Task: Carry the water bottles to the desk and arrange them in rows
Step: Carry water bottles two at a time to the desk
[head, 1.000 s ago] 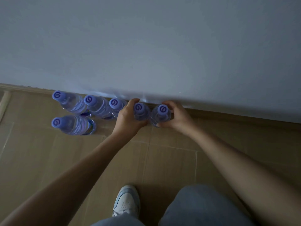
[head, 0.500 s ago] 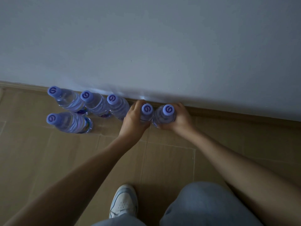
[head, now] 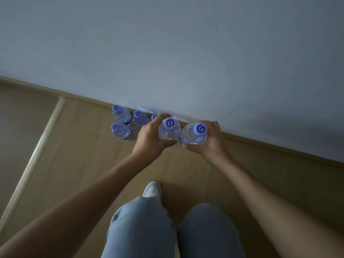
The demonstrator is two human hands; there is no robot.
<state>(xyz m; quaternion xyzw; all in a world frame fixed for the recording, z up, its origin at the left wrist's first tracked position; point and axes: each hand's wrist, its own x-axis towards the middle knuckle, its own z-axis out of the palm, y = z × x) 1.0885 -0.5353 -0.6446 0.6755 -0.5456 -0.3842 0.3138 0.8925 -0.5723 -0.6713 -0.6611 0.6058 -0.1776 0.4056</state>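
Note:
I hold two clear water bottles with purple caps, side by side and raised off the floor. My left hand (head: 149, 138) grips the left bottle (head: 169, 130). My right hand (head: 208, 142) grips the right bottle (head: 194, 135). The two bottles touch each other. Several more bottles stand on the floor by the wall to the left: one at the far left (head: 120, 114), one beside it (head: 139, 117), one in front (head: 121, 130), and one (head: 154, 117) mostly hidden behind my left hand. No desk is in view.
A plain grey wall (head: 167, 53) fills the top, with a brown skirting board (head: 270, 148) along its foot. The floor is tan tile (head: 83, 164) with a pale strip (head: 33, 157) at the left. My jeans and one white shoe (head: 152, 190) are below.
Both hands have lifted their bottles up off the floor and toward me. The view has pulled back and risen, so the floor bottles look smaller and farther away.

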